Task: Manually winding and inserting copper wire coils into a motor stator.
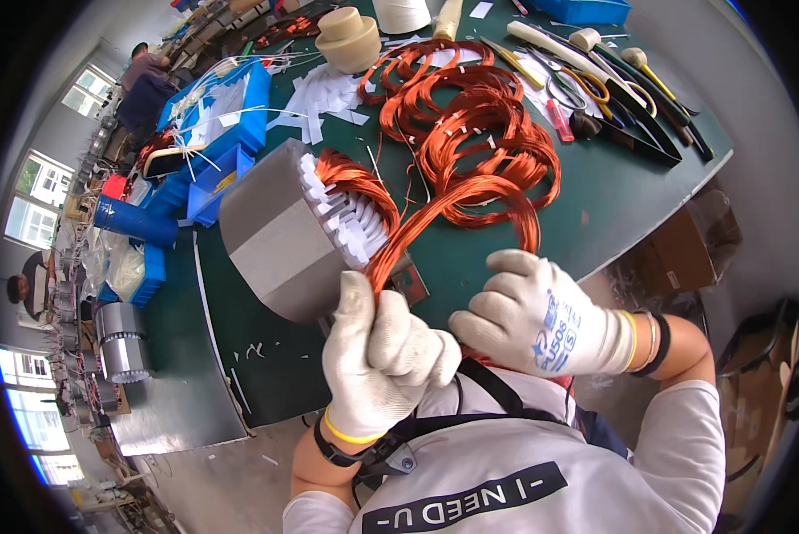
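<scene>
Both my hands wear white knitted gloves. Down by the stator's near edge, my left hand (377, 356) is closed around a bundle of copper wire, thumb up. That bundle, a copper wire coil (457, 191), arches rightward and drops to my right hand (537, 316), whose fingers are curled around its other side. The grey metal stator core (279, 227) lies on its side to the left. White slot liners (351, 222) stick out of its open end, and another orange copper winding (359, 178) sits within it. The wire inside my fists is hidden.
Several linked copper coils (471, 107) lie beyond on the green table (613, 209). Scissors (591, 86), mallets and other hand tools are at far right. Blue bins (239, 125) and paper strips (324, 93) stand left; another stator (122, 343) is farther left. Other people (141, 84) are in the background.
</scene>
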### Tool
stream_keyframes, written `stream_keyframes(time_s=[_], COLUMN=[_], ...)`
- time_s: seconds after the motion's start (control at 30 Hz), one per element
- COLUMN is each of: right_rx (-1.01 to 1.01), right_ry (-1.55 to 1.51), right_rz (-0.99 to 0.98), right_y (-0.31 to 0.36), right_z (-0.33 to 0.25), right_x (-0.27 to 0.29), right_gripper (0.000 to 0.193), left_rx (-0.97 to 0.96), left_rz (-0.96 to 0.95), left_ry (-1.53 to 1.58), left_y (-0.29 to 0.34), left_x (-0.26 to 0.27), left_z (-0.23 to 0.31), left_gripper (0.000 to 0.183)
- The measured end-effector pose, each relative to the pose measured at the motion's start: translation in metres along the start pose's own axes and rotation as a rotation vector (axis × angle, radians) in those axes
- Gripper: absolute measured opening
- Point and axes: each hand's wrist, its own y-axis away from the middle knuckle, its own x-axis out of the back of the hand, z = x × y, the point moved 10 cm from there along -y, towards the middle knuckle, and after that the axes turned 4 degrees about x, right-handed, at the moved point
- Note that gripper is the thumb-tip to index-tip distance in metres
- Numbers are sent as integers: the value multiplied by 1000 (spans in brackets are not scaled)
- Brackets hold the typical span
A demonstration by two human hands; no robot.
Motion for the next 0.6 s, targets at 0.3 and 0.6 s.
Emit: stream_keyframes(time_s=[0.3,0.6], right_rx=[27,-173], right_ry=[-255,-140], right_rz=[-226,-287], right_y=[-6,2], right_z=[-12,-1], right_x=[-31,-9], right_gripper=[14,14], left_rx=[138,-91], left_rz=[107,-15], left_ry=[3,-1532], left_y=[6,12], left_x=[7,-16], left_z=[-4,3], left_gripper=[60,34])
